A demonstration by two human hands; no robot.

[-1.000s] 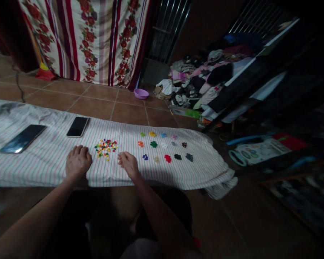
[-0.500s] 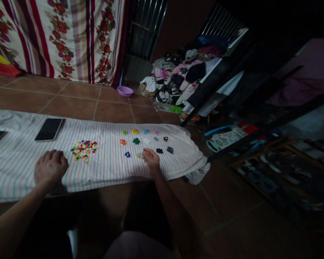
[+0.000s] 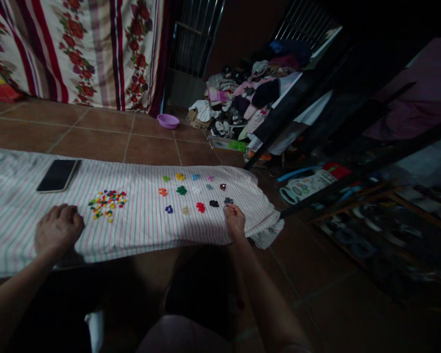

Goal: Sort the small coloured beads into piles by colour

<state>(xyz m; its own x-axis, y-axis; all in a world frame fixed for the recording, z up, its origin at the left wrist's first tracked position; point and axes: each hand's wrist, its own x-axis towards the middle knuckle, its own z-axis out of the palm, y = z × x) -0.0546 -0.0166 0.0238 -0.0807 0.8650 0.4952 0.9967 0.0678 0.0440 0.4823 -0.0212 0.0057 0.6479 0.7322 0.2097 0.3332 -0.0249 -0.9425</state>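
My left hand [image 3: 60, 228] rests palm down on the striped cloth [image 3: 139, 225], its fingers laid loosely on the fabric. Just right of it lies a loose heap of small mixed-colour beads [image 3: 108, 203]. My right hand [image 3: 235, 218] is at the near edge of a dark grey bead pile [image 3: 228, 200], thumb and fingertips pinched together; whatever is between them is too small to make out. Left of that hand are a black pile [image 3: 213, 203], a red pile [image 3: 200, 207], a beige pile [image 3: 185, 210] and a dark blue pile [image 3: 169, 209].
Farther back on the cloth sit more one-colour piles, among them green [image 3: 182, 190], orange [image 3: 162, 191] and yellow [image 3: 180, 176]. A phone [image 3: 59, 175] lies beyond my left hand. On the tiled floor are a purple basin [image 3: 168, 121] and a heap of clothes [image 3: 242, 95].
My right hand has moved right, from beside the beige pile to the dark grey pile, uncovering the red pile. My left hand stays resting on the cloth. The view has shifted slightly.
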